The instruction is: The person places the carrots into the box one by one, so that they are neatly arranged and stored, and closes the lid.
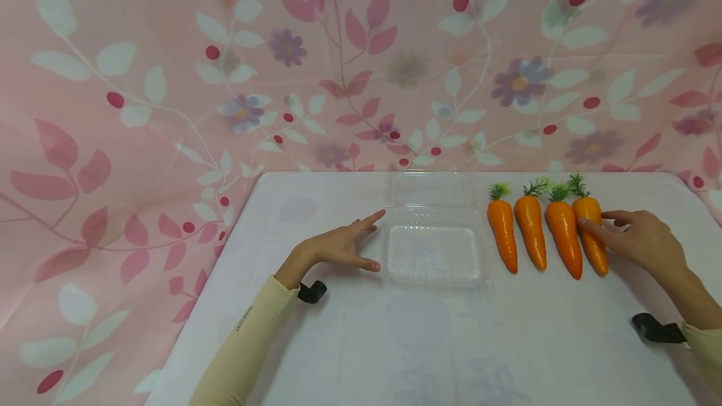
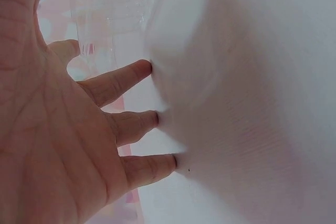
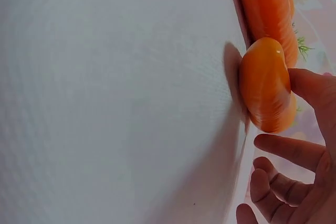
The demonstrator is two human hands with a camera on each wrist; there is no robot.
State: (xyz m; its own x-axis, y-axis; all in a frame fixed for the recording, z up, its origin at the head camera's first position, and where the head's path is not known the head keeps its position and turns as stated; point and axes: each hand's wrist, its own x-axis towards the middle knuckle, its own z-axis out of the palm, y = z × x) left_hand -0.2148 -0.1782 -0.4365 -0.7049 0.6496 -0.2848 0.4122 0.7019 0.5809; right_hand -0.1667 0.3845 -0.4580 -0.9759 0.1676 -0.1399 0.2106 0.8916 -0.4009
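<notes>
Cloth (image 1: 395, 67) with pink and white leaves, red dots and purple flowers hangs behind everything and fills the left side too. Below it is a big white table (image 1: 338, 356) with round corners at the back. Two pale yellow sleeves come in, the left sleeve (image 1: 242, 343) low down and the right sleeve (image 1: 705, 349) at the edge. Near the middle of the table sits a see-through box (image 1: 434, 255), with its lid (image 1: 431, 190) folded back toward the cloth. The left hand (image 1: 341, 246) is just beside the box, on its left side. Its grip is wide, with the fingers spread and nothing in it. The right hand (image 1: 645, 240) is at the last carrot (image 1: 592, 243) on the right. Its thumb touches that carrot, and the pointing finger is just past the other side, with a little gap in the right wrist view. So this grip is wide enough to go around the carrot, but not tight on it. Three more carrots, the first (image 1: 502, 230), the second (image 1: 531, 230) and the third (image 1: 564, 237), lie in a row between the box and the last one. They are all orange, shiny and point toward the person. A small black piece (image 1: 313, 292) shows by the left wrist, and another (image 1: 657, 329) by the right. Smallest are the leafy green tops (image 1: 536, 187) on the carrots.
</notes>
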